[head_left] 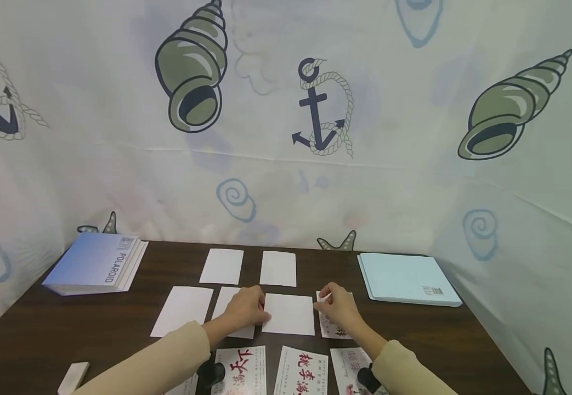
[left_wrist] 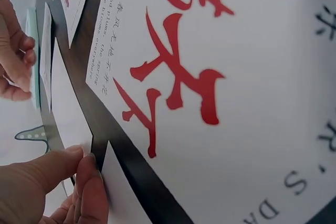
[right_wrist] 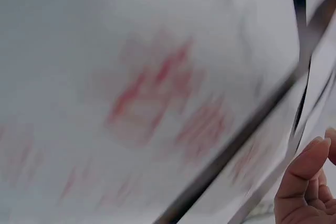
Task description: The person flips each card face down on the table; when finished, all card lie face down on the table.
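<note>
In the head view, my left hand [head_left: 243, 308] is at the left edge of a blank white card [head_left: 289, 314] in the middle of the table. Its thumb and finger [left_wrist: 86, 171] pinch the near corner of that card, as the left wrist view shows. Just past the card's right edge, my right hand [head_left: 339, 310] hovers over a printed card [head_left: 334, 327], partly covering it. In the right wrist view, the thumb and fingers [right_wrist: 304, 177] are loosely bent, with no card visible between them. Another blank card [head_left: 224, 302] lies partly under my left hand.
Two blank cards [head_left: 221, 266] lie behind, and one [head_left: 182, 311] at left. Cards with red lettering [head_left: 301, 370] line the front, partly hidden by my forearms. A blue POLAROID box [head_left: 95, 263] stands back left, a pale blue flat stack [head_left: 409, 278] back right, a white block [head_left: 73, 377] front left.
</note>
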The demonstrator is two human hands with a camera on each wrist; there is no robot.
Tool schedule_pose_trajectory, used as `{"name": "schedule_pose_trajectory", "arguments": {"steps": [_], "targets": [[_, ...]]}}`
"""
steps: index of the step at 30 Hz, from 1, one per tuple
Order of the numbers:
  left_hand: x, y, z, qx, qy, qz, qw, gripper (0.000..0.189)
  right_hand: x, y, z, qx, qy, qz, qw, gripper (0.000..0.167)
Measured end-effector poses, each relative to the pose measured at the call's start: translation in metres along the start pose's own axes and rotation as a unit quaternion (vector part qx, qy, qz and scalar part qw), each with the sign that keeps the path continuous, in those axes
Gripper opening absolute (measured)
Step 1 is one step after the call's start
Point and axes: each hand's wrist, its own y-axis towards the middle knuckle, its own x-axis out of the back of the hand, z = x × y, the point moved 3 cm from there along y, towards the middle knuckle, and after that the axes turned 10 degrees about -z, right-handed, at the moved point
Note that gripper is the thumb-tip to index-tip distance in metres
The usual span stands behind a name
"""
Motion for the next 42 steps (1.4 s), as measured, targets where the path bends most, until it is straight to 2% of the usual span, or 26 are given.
{"name": "schedule_pose_trajectory", "arguments": {"steps": [4, 8, 13, 20, 23, 26, 29, 34, 37, 42], "targets": [[0.001, 0.001, 0.000, 0.002, 0.000, 0.003, 1.0000, 0.025, 0.020, 0.008, -0.023, -0.068, 0.029, -0.035, 0.9967, 0.025], [-0.001, 0.001, 0.002, 0.005, -0.003, 0.005, 1.0000, 0.025, 0.032, 0.010, -0.045, -0.112, 0.030, -0.021, 0.9930, 0.036], [-0.005, 0.003, 0.003, 0.006, -0.017, 0.009, 0.9998, 0.025, 0.035, 0.012, -0.059, -0.113, 0.008, -0.009, 0.9935, 0.043], [-0.009, 0.005, 0.001, 0.004, -0.035, 0.023, 0.9991, 0.025, 0.036, 0.019, -0.065, -0.117, -0.020, 0.010, 0.9928, 0.039], [-0.010, 0.009, 0.000, 0.003, -0.048, 0.024, 0.9986, 0.022, 0.037, 0.021, -0.067, -0.119, -0.015, 0.011, 0.9928, 0.039], [-0.011, 0.018, -0.004, 0.006, -0.084, 0.025, 0.9962, 0.018, 0.038, 0.020, -0.066, -0.109, -0.014, 0.005, 0.9939, 0.039], [-0.015, 0.028, -0.015, 0.016, -0.142, 0.035, 0.9891, 0.014, 0.038, 0.019, -0.066, -0.098, -0.014, -0.003, 0.9951, 0.039], [-0.033, 0.042, -0.040, 0.038, -0.234, 0.068, 0.9691, 0.022, 0.037, 0.017, -0.064, -0.085, 0.011, -0.017, 0.9961, 0.039], [-0.046, 0.048, -0.052, 0.054, -0.265, 0.081, 0.9594, 0.031, 0.034, 0.016, -0.063, -0.070, 0.027, -0.023, 0.9969, 0.039], [-0.066, 0.057, -0.062, 0.075, -0.279, 0.079, 0.9541, 0.034, 0.030, 0.016, -0.064, -0.060, 0.040, -0.030, 0.9969, 0.039]]}}
